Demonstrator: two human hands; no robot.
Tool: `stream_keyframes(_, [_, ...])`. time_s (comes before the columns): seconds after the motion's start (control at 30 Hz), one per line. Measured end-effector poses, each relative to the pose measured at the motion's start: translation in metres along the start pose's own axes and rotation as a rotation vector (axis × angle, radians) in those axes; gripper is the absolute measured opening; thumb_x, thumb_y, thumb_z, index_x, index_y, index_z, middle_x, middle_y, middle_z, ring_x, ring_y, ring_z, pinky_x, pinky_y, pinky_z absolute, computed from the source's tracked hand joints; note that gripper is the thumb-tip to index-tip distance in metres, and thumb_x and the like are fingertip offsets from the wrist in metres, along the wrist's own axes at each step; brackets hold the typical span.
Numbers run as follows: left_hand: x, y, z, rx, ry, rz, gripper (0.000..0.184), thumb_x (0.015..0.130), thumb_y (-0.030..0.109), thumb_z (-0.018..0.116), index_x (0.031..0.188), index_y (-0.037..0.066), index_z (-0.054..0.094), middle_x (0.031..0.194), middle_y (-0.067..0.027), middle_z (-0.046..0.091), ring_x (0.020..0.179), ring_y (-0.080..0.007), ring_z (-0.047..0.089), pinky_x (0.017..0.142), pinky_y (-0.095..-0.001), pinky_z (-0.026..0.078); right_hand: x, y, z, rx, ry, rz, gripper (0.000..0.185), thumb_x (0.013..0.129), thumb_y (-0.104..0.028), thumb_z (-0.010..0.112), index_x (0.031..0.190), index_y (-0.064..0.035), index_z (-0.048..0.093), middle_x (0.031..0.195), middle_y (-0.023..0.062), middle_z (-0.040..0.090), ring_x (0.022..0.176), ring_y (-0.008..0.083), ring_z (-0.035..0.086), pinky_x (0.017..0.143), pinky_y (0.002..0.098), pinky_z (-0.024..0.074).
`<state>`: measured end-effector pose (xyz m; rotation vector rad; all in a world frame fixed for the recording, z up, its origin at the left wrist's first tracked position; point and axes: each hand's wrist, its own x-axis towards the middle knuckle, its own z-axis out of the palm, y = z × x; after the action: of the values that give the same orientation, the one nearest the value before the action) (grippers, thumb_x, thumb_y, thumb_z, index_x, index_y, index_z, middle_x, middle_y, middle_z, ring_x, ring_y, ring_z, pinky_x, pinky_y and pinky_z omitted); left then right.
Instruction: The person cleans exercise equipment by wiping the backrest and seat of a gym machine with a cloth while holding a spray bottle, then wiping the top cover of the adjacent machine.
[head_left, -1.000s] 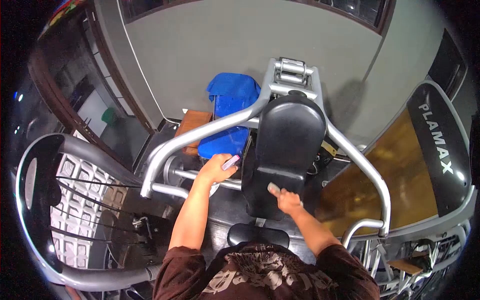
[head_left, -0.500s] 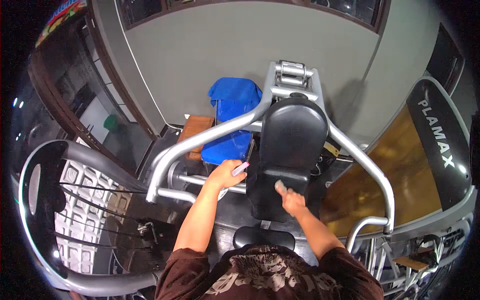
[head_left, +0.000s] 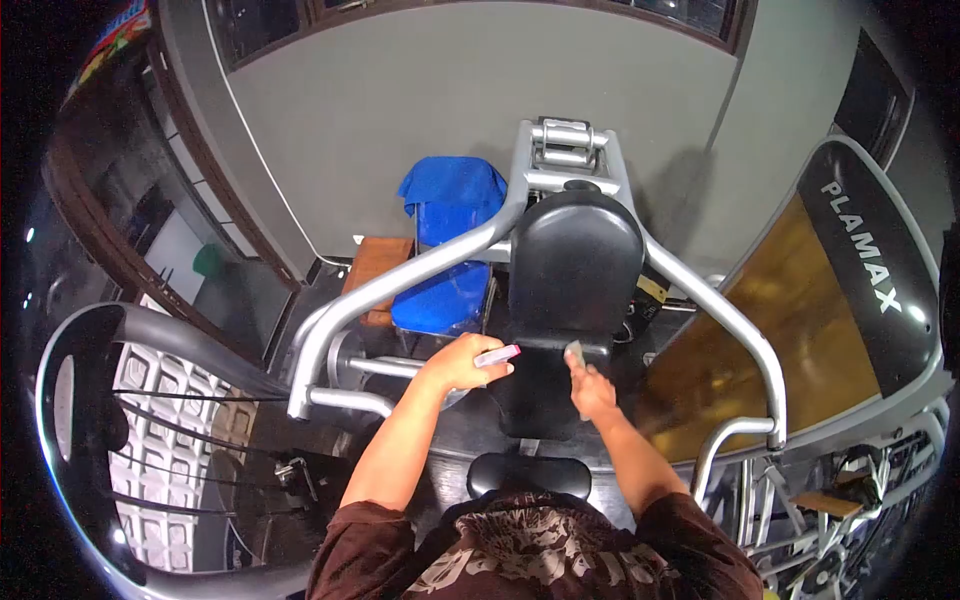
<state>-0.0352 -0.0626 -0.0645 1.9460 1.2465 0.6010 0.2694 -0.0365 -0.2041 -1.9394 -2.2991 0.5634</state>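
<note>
The tube (head_left: 497, 355), pale with a pink end, is clenched in the fingers of the left hand (head_left: 460, 366), its pink end pointing toward the middle of the view, over the black seat (head_left: 543, 405) of an exercise machine. The right hand (head_left: 595, 393) is over the seat too, apart from the left, its fingers closed on a small pale piece (head_left: 574, 354) that sticks up past them; what it is cannot be told, nor whether it touches the padding. Just beyond the hands rises the black backrest (head_left: 577, 265), with the silver frame (head_left: 430, 265) curving out around both sides. A small black pad (head_left: 530, 474) lies between the seat and the person's dark printed shirt (head_left: 535, 560). Past the frame on the left are a blue chair (head_left: 440, 302) with a blue cloth (head_left: 455, 180) draped over its top and, beside it, a wooden box (head_left: 380, 262). Behind them is a grey wall (head_left: 450, 100). On the right leans a large panel (head_left: 865, 245) lettered PLAMAX.
</note>
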Motion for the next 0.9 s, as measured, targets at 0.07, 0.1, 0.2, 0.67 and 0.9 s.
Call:
stream_keyframes(0.07, [0.001, -0.003, 0.007, -0.067, -0.041, 0.005, 0.028, 0.089, 0.029, 0.076, 0.086, 0.003, 0.069, 0.073, -0.0123, 0.068, 0.068, -0.022, 0.066, 0.067, -0.0366, 0.051, -0.012, 0.012, 0.035, -0.166, -0.174, -0.051, 0.054, 0.103, -0.02, 0.042, 0.153, -0.0408, 0.042, 0.126, 0.0195, 0.064, 0.114, 0.0409, 0.066, 0.099, 0.0529, 0.0525])
stream_keyframes(0.1, [0.001, -0.003, 0.01, -0.039, -0.028, 0.049, 0.027, 0.089, 0.029, 0.076, 0.086, 0.003, 0.068, 0.073, -0.012, 0.067, 0.068, -0.0228, 0.066, 0.066, -0.0371, 0.051, -0.02, 0.018, 0.047, -0.219, -0.261, -0.082, 0.055, 0.102, -0.019, 0.041, 0.153, -0.041, 0.041, 0.13, 0.0197, 0.063, 0.117, 0.0406, 0.065, 0.101, 0.053, 0.052])
stream_keyframes(0.2, [0.006, -0.005, 0.017, 0.02, -0.04, 0.183, 0.024, 0.089, 0.026, 0.075, 0.081, 0.004, 0.067, 0.069, -0.0124, 0.063, 0.067, -0.0303, 0.066, 0.064, -0.0407, 0.05, -0.03, 0.031, 0.059, -0.092, -0.229, 0.026, 0.056, 0.102, -0.016, 0.041, 0.153, -0.038, 0.042, 0.136, 0.0207, 0.06, 0.123, 0.0397, 0.062, 0.104, 0.0513, 0.0507])
stream_keyframes(0.67, [0.005, 0.021, 0.018, 0.07, 0.036, 0.254, 0.023, 0.087, 0.022, 0.073, 0.078, 0.004, 0.064, 0.073, -0.0177, 0.064, 0.074, -0.0398, 0.066, 0.068, -0.047, 0.051, -0.012, 0.02, 0.044, 0.713, 0.612, 0.123, 0.055, 0.109, -0.024, 0.043, 0.162, -0.0174, 0.028, 0.153, 0.0188, 0.05, 0.136, 0.0375, 0.053, 0.11, 0.0381, 0.0439])
stream_keyframes(0.9, [0.014, 0.001, 0.02, 0.074, 0.105, 0.265, 0.019, 0.085, 0.019, 0.073, 0.08, 0.003, 0.064, 0.076, -0.0197, 0.065, 0.076, -0.0416, 0.065, 0.068, -0.0477, 0.051, -0.019, -0.069, 0.079, 0.086, -0.113, 0.04, 0.056, 0.101, -0.016, 0.041, 0.155, -0.0321, 0.038, 0.13, 0.0168, 0.062, 0.117, 0.0391, 0.064, 0.1, 0.0512, 0.0526])
